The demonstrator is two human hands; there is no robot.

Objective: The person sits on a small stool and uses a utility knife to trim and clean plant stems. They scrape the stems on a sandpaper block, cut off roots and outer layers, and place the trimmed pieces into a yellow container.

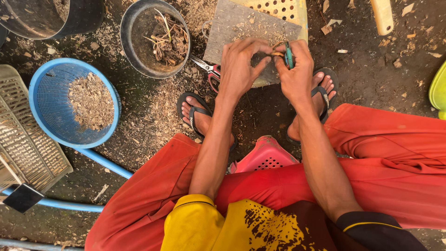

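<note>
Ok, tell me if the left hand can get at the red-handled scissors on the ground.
Probably yes. The scissors lie in the open just beside the left hand, nothing covering them. But its fingers are busy on the small piece held with the right hand.

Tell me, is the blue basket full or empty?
Partly filled. The blue basket holds a low heap of brown wood shavings on one side; bare blue mesh shows over the rest.

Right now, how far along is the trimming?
Done: chips fill the blue sieve basket; trimmed roots sit in the black bucket. In hand: left hand steadies a small piece, right hand grips a green-handled blade. Left: no uncut stock visible.
</note>
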